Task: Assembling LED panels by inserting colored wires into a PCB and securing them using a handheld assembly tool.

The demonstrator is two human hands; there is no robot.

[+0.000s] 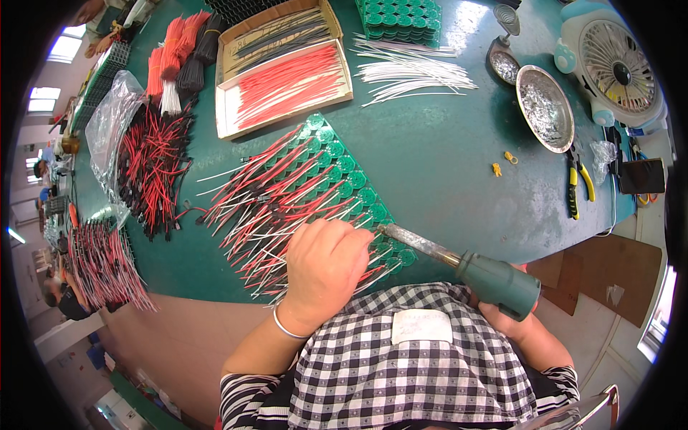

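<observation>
A panel of round green circuit boards (367, 195) lies on the table, with many red, black and white wires (258, 208) fanning out from it to the left. Over its near right part, my left hand (326, 258) is closed, thumb and fingers pinched together; what sits between the fingertips is hidden. My right hand (505, 321) grips a soldering iron (498, 285) by its thick green handle, partly hidden behind it. The iron's metal shaft points left, and its tip is at the boards just beside my left fingertips.
Beyond the panel stand a box of red and black wires (287, 89), loose white wires (412, 72) and stacked green boards (400, 21). To the right are a metal bowl (546, 109), pliers (577, 185) and a fan (618, 72). Wire bundles (154, 161) pile at left.
</observation>
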